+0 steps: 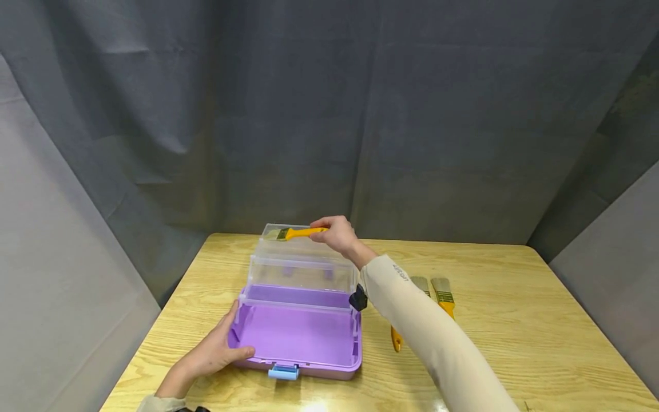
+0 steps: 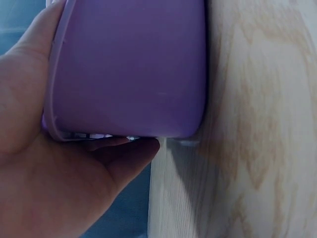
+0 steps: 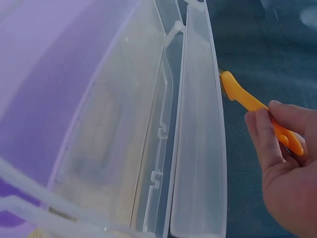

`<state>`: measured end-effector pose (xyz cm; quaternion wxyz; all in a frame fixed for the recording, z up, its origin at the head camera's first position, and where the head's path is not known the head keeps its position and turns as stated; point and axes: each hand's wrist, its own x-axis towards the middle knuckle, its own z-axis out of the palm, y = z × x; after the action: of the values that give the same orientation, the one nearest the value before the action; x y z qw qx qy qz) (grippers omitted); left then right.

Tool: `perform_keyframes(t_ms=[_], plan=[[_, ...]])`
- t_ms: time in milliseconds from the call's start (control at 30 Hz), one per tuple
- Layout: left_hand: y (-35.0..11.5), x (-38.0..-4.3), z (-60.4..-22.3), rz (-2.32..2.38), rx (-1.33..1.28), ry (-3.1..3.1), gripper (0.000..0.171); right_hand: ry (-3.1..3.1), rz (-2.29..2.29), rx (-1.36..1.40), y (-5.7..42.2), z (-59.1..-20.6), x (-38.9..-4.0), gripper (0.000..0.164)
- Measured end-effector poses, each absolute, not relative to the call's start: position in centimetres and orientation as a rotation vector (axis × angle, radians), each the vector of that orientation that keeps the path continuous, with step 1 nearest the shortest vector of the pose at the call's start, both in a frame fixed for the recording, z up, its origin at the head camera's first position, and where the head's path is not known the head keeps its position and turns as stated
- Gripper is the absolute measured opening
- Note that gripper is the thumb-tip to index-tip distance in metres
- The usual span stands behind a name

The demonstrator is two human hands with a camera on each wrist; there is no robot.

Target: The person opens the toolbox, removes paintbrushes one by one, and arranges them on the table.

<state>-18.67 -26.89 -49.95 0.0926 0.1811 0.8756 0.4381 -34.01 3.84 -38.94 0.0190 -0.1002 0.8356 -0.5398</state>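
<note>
A purple plastic box [image 1: 296, 337] stands open on the table, with clear trays [image 1: 304, 274] raised at its back and a blue latch [image 1: 284, 372] in front. My left hand [image 1: 212, 350] grips its front left corner, thumb over the rim; in the left wrist view the fingers lie along the box wall [image 2: 129, 69]. Above the rearmost clear tray [image 3: 200, 129], my right hand [image 1: 337, 233] pinches a paintbrush [image 1: 300, 232] by its yellow handle [image 3: 247, 101]. The brush lies roughly level, its bristles pointing left. No object shows in the purple bottom compartment.
Right of the box, more yellow-handled paintbrushes [image 1: 444, 296] lie on the wooden table [image 1: 520, 320], partly hidden under my right sleeve [image 1: 427, 326]. A dark grey curtain [image 1: 288, 114] hangs along the table's back edge, with pale panels on both sides.
</note>
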Motion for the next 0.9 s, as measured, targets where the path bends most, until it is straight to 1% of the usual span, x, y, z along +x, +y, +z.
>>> perform_keyframes(t_ms=[167,400,733,900], plan=[[-26.9,-18.8,-50.0,1.274,0.517,2.615,0.114,2.610,-1.702,-0.341,5.2,-38.8,-33.8,0.030],[-27.0,-18.8,-49.8,1.247,0.495,2.634,0.114,2.529,-1.794,-0.338,8.5,-38.0,-33.0,0.031],[-27.2,-19.0,-49.8,1.291,0.523,2.609,0.113,2.381,-1.848,-0.356,14.2,-35.8,-30.3,0.039],[-27.4,-18.9,-49.9,1.300,0.531,2.610,0.114,2.371,-1.817,-0.391,17.8,-35.8,-28.9,0.044]])
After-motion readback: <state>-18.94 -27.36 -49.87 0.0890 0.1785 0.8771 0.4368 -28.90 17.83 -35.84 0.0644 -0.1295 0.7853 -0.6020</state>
